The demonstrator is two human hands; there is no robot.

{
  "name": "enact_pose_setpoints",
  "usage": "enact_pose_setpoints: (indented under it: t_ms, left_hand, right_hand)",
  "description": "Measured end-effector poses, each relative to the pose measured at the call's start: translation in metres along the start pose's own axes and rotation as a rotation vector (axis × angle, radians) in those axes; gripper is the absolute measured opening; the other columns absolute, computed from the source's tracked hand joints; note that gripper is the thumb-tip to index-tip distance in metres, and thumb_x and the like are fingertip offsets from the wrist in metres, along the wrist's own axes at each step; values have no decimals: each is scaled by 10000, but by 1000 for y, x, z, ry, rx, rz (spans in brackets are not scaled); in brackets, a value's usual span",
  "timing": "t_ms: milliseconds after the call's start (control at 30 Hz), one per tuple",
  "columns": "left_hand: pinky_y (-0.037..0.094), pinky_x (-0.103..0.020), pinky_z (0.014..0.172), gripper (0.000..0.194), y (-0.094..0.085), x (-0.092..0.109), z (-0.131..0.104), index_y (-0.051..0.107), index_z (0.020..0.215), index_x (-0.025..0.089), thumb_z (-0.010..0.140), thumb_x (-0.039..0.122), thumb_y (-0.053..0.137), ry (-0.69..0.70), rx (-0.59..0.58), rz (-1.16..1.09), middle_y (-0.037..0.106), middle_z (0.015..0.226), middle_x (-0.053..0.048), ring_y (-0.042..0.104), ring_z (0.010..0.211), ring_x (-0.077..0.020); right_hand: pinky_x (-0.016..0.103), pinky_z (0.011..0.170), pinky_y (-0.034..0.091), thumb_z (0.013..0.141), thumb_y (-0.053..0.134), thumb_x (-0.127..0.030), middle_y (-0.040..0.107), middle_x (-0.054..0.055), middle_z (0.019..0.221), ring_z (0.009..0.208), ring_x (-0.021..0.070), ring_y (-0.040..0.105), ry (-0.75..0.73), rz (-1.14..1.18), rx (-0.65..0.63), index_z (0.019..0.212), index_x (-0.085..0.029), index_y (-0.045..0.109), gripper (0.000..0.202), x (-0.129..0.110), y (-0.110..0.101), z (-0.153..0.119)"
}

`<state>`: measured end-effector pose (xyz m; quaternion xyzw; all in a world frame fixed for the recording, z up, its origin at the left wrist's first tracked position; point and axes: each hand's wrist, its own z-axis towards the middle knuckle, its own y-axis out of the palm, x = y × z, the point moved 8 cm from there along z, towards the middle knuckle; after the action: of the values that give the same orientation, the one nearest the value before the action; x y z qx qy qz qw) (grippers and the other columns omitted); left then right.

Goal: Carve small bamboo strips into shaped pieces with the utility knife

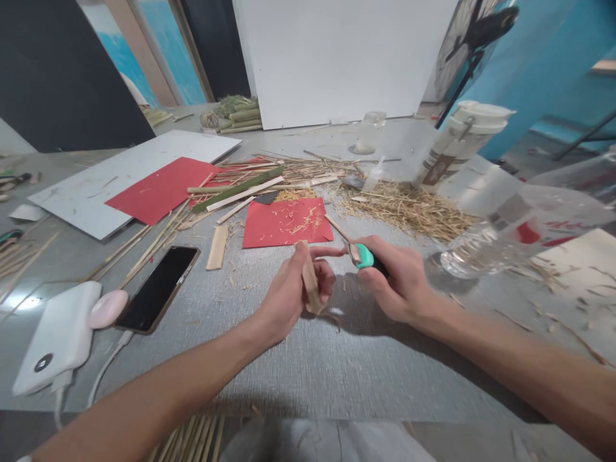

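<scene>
My left hand (293, 282) is closed around a short flat piece of wood (312, 282), with the index finger stretched toward the right hand. A teal and black cutting tool (364, 256) is gripped in my right hand (397, 276). A thin stick (338, 229) slants up and left from the tool's head; what holds its lower end is unclear. Just beyond the hands lies a red sheet (286, 224) with pale shavings on it. Another flat wood piece (218, 248) rests left of that sheet.
A phone (161, 289) and white power bank (60, 337) with cables lie at left. Long sticks (260, 186) and a straw pile (409, 208) are behind the hands. At right are a plastic bottle (474, 253) and a tall container (457, 144); a glass jar (371, 133) stands farther back.
</scene>
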<state>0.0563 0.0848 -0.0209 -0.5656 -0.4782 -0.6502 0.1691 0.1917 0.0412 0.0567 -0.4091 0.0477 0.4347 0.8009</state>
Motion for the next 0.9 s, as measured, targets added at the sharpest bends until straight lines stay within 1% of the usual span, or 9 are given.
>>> enact_pose_setpoints:
  t_ms: [67,133,300,433,533,633,767,833,900]
  left_hand:
    - [427,-228,584,596,-5,3,1,755,1040,201,1072,697,427,34,46,28,596,733,-4,542,647,-129]
    - [427,-233,609,628,-7,5,1,786,981,184,1073,692,429,47,75,122,594,753,-16,544,680,-131]
    - [384,-250,580,627,-8,13,-2,790,881,166,1064,672,468,83,125,325,503,644,12,459,590,-120]
    - [381,-243,545,592,-11,15,-2,770,847,166,1046,658,508,87,189,327,518,632,11,468,567,-120]
    - [335,-220,472,541,-16,13,-2,752,874,171,1036,641,540,58,238,268,515,644,16,465,534,-108]
    - [356,-207,457,492,-20,15,-2,743,929,180,1032,632,577,106,256,212,524,656,24,469,519,-98]
    - [466,-203,550,479,-24,29,-6,746,1065,196,1033,650,596,283,288,131,594,773,3,561,621,-102]
    - [504,-213,586,471,-24,32,-6,737,1121,209,1038,649,589,333,283,83,609,822,-1,583,660,-109]
    - [528,-226,607,433,-24,33,-4,731,1123,210,1023,621,636,342,267,70,612,821,6,589,664,-113]
  right_hand:
    - [280,522,339,1117,476,-419,521,-50,692,532,121,433,18,4,2,1077,-224,593,230,3,0,0]
    - [280,530,343,1122,460,-418,522,-49,689,539,122,445,27,7,-3,1068,-225,592,241,4,1,0]
    - [283,527,324,1114,460,-391,521,-56,679,519,117,404,38,13,-5,1053,-228,593,219,3,1,1]
    - [296,540,317,1093,485,-403,527,-54,662,512,123,376,96,37,-19,1039,-229,606,218,6,2,2]
    - [295,541,308,1091,473,-425,499,-50,654,537,126,382,202,107,-24,949,-228,593,270,12,3,3]
    - [293,547,314,1052,536,-435,473,-44,662,586,132,405,367,211,-132,852,-227,580,292,20,14,6]
    - [295,533,328,952,680,-456,465,-32,674,615,141,421,496,373,-314,746,-228,574,325,20,34,4]
    - [294,516,313,930,712,-425,451,-33,660,607,141,408,530,418,-359,723,-227,599,308,20,39,1]
    - [291,515,299,930,705,-370,462,-37,654,603,137,402,556,436,-355,763,-224,668,224,21,41,-1]
